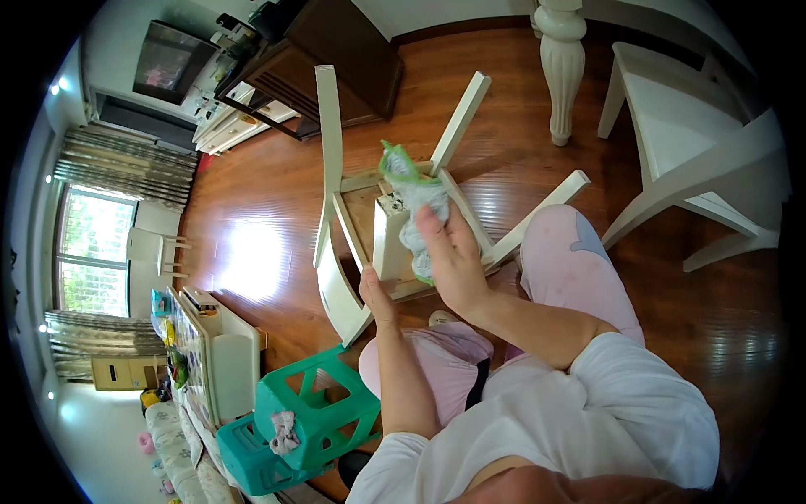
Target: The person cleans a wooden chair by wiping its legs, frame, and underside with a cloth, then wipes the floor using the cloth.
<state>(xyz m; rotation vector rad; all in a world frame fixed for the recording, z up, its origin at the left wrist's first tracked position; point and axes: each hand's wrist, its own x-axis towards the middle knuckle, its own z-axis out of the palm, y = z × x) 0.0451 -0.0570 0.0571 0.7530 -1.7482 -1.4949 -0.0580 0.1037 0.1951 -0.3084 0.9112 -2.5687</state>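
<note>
An overturned white chair [330, 126] lies on the floor in front of me, legs sticking out and its bare wooden underside showing. One of its legs [389, 239] points up toward me. My left hand [378, 296] grips the end of that leg, with its fingers partly hidden. In my right hand [457, 265] is a pale grey-white cleaning cloth [428, 202] with green edging. The fingers are closed on the cloth, which lies against or just above the raised leg; I cannot tell whether it touches.
Green plastic stools [315, 407] stand at lower left with a crumpled cloth [285, 433] on top. A white chair [688, 143] and a fluted table leg [562, 67] are at right. A dark wooden cabinet [357, 59] stands beyond the overturned chair.
</note>
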